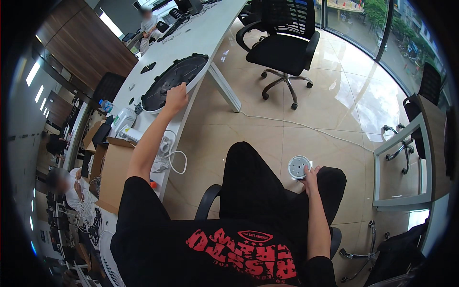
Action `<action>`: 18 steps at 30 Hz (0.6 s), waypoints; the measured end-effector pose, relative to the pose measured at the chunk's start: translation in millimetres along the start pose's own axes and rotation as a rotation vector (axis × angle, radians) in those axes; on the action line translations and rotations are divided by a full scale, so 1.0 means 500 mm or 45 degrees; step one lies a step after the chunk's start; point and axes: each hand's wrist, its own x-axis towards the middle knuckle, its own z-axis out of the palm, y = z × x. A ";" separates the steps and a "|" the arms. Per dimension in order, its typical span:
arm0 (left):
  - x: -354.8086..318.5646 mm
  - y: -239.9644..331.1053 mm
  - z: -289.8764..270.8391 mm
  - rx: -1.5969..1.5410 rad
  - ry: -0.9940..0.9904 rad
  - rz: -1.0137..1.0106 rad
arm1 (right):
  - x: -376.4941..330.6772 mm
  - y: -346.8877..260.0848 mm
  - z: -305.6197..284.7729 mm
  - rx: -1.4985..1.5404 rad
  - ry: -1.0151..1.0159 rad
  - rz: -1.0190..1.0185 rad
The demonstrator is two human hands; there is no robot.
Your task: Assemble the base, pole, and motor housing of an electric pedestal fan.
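We sat in a chair beside a long white counter (pixel 201 33), our left arm stretched out to it. Our left hand (pixel 176 98) rested on the near rim of a large round black grille (pixel 169 79) that lay flat on the counter, the fingers curled over its edge. Our right hand (pixel 311 178) was down by our right knee, pinching a small round white part (pixel 298 167) with several holes in its face; the fingers closed on its lower right edge and the part stood just above the knee. Nearer to us on the counter lay an open cardboard box (pixel 114 172), a white device (pixel 123 119) and a loose white cable (pixel 174 160). A black office chair (pixel 282 43) stood on the glossy tiled floor (pixel 334 100) beyond the counter's leg. Another person sat at the far end of the counter.
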 end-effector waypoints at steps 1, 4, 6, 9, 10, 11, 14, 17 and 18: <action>-0.008 0.004 -0.012 -0.033 -0.072 -0.019 | 0.001 0.001 0.000 0.003 0.001 0.007; -0.029 0.024 -0.053 -0.095 -0.103 -0.021 | 0.007 0.007 0.003 0.028 -0.006 -0.018; -0.039 0.036 -0.090 -0.038 -0.113 0.013 | 0.009 0.012 0.004 0.051 -0.024 -0.073; -0.025 0.047 -0.162 -0.076 0.029 0.015 | 0.012 0.018 -0.001 0.064 -0.037 -0.094; -0.019 0.049 -0.194 -0.092 0.082 0.005 | 0.013 0.020 -0.004 0.055 -0.017 -0.063; -0.002 0.047 -0.229 -0.081 0.055 -0.087 | 0.015 0.023 -0.007 0.069 -0.052 -0.087; 0.073 0.018 -0.364 -0.095 0.107 -0.177 | 0.021 0.031 -0.014 0.083 -0.051 -0.072; 0.146 -0.029 -0.523 -0.381 0.006 -0.248 | 0.031 0.036 -0.011 0.089 -0.069 -0.084; 0.147 -0.033 -0.563 -0.713 -0.030 -0.305 | 0.036 0.035 -0.010 0.095 -0.084 -0.106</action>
